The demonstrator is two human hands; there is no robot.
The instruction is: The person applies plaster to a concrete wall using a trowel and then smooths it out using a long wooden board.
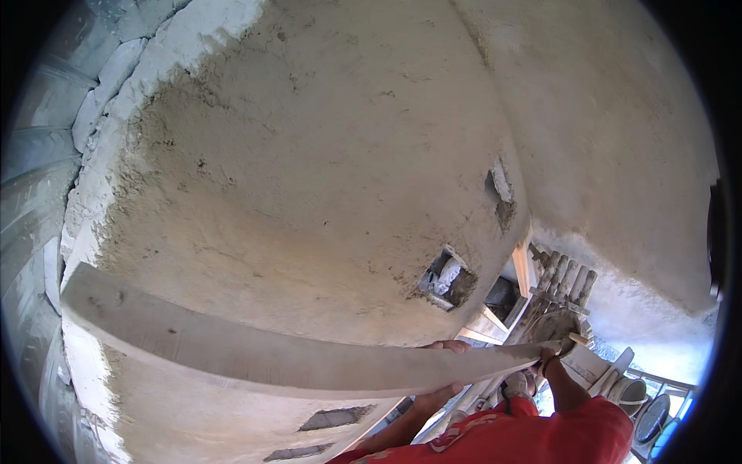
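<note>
A long, pale, plaster-smeared straightedge (286,352) runs across the wet, brownish-grey plastered wall (325,170), from far left to the lower right. My left hand (439,396) is closed round its middle-right part, fingertips showing over the upper edge and the rest below. Close to its right end, my right hand (549,362) grips it with bent fingers, partly hidden by the forearm. Whether the straightedge presses on the plaster all along its length I cannot tell.
Square cut-outs open in the plaster, one holding crumpled white material (447,277); another hole (500,189) lies higher up. Grey panels (39,178) border the wall at left. A wooden slatted stand (568,282), a round tub (550,326) and buckets (630,393) are at lower right.
</note>
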